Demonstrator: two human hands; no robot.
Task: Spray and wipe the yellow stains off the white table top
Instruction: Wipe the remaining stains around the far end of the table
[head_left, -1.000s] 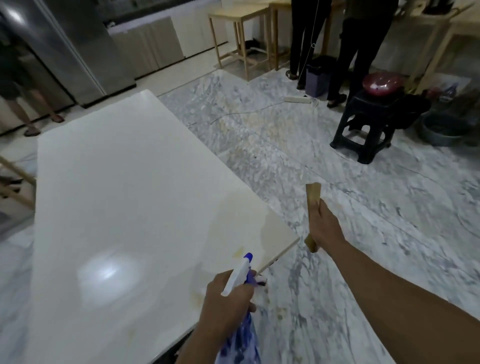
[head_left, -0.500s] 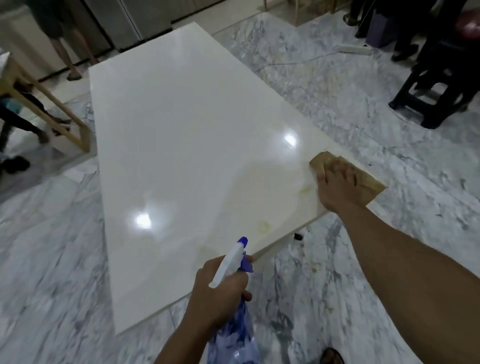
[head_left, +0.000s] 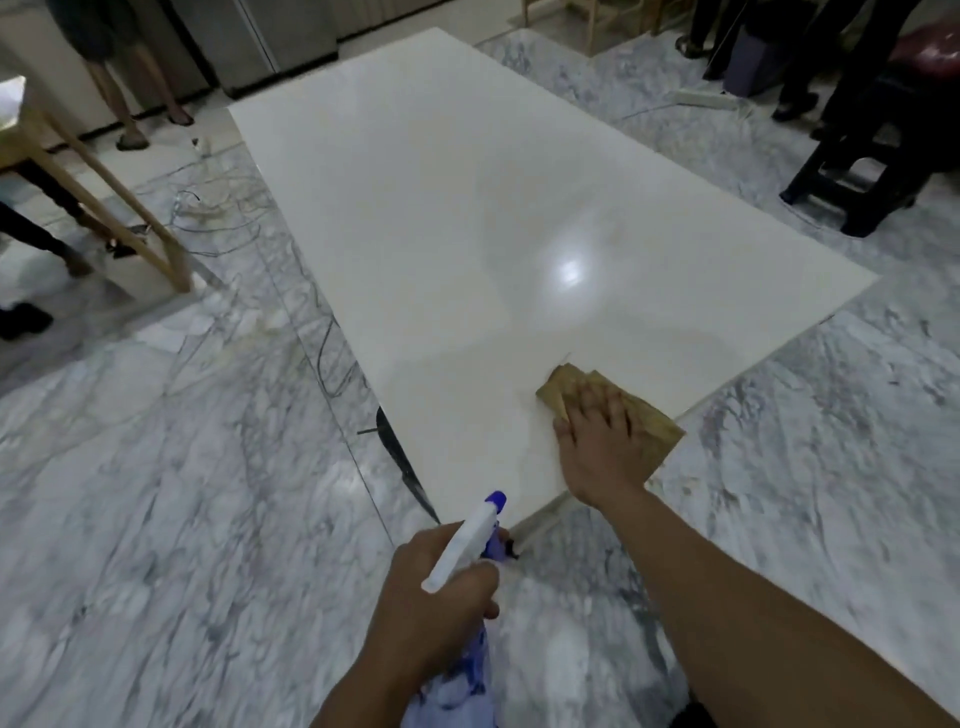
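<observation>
Right hand (head_left: 602, 447) flat on cloth (head_left: 657, 428)

glossy smooth white table top (head_left: 467, 218) mirrors a lamp; matt tan folded cloth (head_left: 657, 423) lower right; polished grey-veined marble floor (head_left: 156, 467); white-and-blue plastic spray bottle (head_left: 462, 545).

Table (head_left: 467, 208) in the middle, cloth (head_left: 649, 415) on its near right corner under right hand (head_left: 597, 447), left hand (head_left: 431, 597) with spray bottle (head_left: 462, 540) just before that corner, stool (head_left: 872, 171) well to the table's right.
</observation>
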